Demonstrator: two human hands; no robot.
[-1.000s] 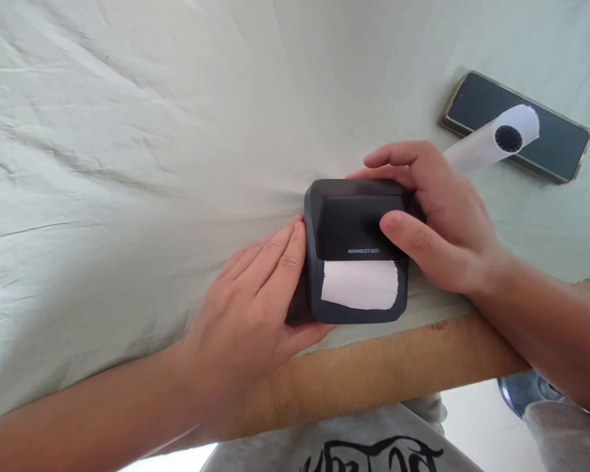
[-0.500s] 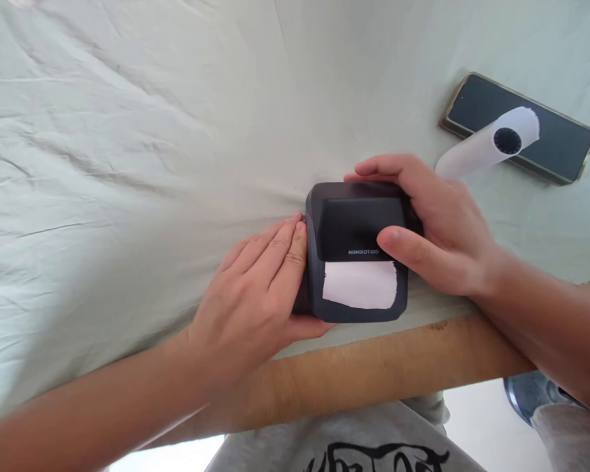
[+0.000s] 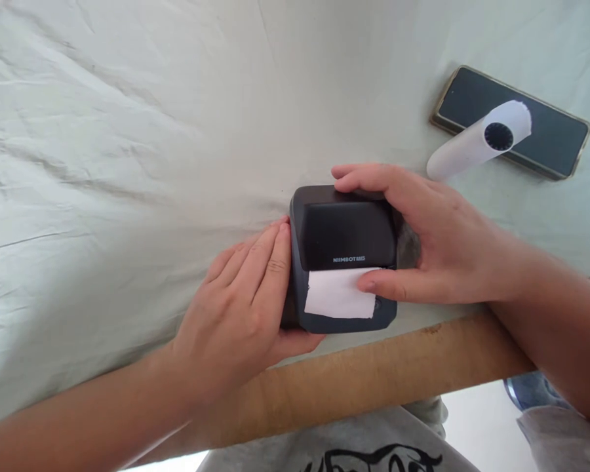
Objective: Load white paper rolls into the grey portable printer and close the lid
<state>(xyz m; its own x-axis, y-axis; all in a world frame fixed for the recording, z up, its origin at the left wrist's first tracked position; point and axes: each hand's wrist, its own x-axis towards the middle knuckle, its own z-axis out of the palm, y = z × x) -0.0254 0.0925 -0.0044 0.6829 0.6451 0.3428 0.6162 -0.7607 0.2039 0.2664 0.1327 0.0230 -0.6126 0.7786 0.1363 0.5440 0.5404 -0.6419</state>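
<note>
A black label printer (image 3: 349,229) marked NIIMBOT stands at the table's front edge. A white strip of label paper (image 3: 332,298) lies over its lower front, just below the lid. My left hand (image 3: 240,308) grips the printer's left side, with the fingers pressed together along it and the thumb around the near corner. Around the right side curves my right hand (image 3: 432,236), its fingers at the far edge and its thumb resting on the right part of the paper. The palm side of both hands is hidden.
To the right lies a phone (image 3: 535,131) in a case, its screen dark. A white roll (image 3: 472,144) with a dark round end stands near it, overlapping the phone in view. Pale wrinkled cloth (image 3: 152,131) covers the table, with a wooden edge (image 3: 373,373) along the front.
My right thumb has moved from the lid down onto the paper. The printer appears slightly farther left and lower in view, and the phone and roll have shifted left a little too.
</note>
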